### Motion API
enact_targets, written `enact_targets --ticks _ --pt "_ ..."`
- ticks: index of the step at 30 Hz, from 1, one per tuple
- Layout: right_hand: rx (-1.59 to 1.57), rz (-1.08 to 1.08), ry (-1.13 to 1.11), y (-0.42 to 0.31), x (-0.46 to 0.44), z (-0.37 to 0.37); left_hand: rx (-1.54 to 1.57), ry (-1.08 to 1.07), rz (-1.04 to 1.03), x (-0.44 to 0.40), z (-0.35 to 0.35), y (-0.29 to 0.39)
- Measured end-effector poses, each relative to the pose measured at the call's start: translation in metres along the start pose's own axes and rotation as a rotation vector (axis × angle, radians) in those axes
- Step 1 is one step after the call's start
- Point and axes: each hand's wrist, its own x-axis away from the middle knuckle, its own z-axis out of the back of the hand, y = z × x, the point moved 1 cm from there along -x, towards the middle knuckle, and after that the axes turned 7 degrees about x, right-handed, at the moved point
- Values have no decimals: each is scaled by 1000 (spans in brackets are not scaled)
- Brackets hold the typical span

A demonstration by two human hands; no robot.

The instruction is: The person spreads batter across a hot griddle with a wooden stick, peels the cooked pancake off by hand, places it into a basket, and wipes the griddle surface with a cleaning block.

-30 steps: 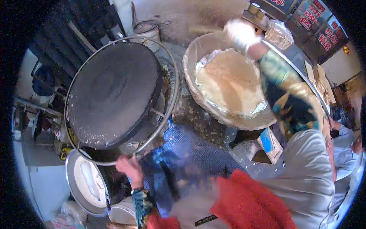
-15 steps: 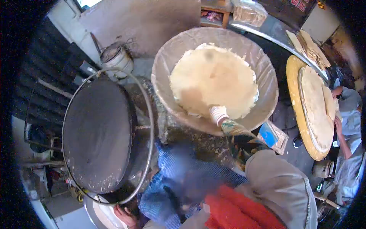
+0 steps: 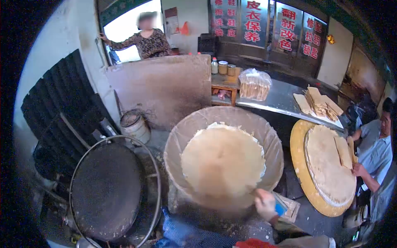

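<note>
My right hand [image 3: 265, 204], smeared by motion, is over the lower right rim of the wide lined basket [image 3: 177, 173]. Whether its fingers hold anything is too blurred to tell. Inside the basket lies a stack of large, round, thin tan sheets [image 3: 223, 159] with ragged edges. To the left is a round dark griddle [image 3: 106, 192], its surface bare, with a metal ring [image 3: 159, 182] around it. My left hand is out of view. A blue patterned cloth [image 3: 180, 229] shows at the bottom.
At right, a co-worker [image 3: 376, 144] handles folded pieces on a round yellow board [image 3: 298, 165]. Behind stands a metal counter [image 3: 285, 97] with a bagged stack [image 3: 255, 84] and flat tan pieces [image 3: 316, 101]. Another person [image 3: 152, 43] stands beyond a low partition [image 3: 165, 87]. A bucket [image 3: 136, 129] is near the wall.
The view has tilted up, bringing the doorway and counter into sight. My right hand has moved from the sheets to the basket's lower right rim. My left hand has left the view.
</note>
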Motion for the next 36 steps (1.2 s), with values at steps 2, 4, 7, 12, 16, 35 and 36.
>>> enact_targets --ticks 2,4,7,12,16,35,36 --pt "49 -341 -338 15 19 58 213 522 -67 -21 -70 11" --pt "312 -475 -425 72 88 43 -30 137 167 -34 -29 92" --pt "500 -720 -765 103 153 25 216 683 292 -87 -56 181" --pt "628 -801 -869 163 197 -36 523 406 -631 -37 104 369" --pt "767 -531 -915 112 129 -14 467 459 -696 0 125 360" --pt "-1379 -461 -611 -172 40 41 766 597 30 115 81 163" --pt "-1100 -564 -696 -131 31 -4 775 593 44 109 85 149"
